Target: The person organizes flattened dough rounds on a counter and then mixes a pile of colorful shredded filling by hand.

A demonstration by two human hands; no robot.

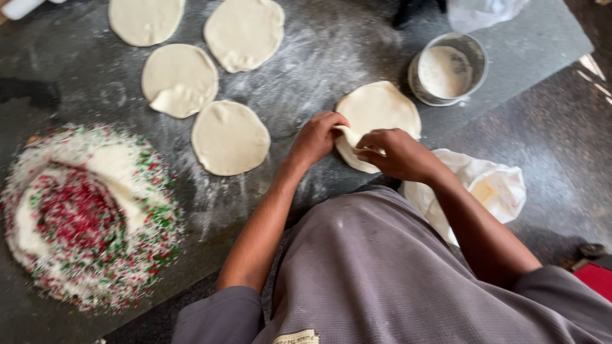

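Step in hand, judged: folding the edge of the pale round flattened dough disc, at 1 o'clock on the floured dark stone slab. Left hand and right hand both pinch its near rim, lifted. Next move calls for even, gentle tension to avoid tearing.

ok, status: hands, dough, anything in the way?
Left hand and right hand both pinching the near edge of the dough disc, folding it up. Flour tin just beyond, apart. Nothing blocking.
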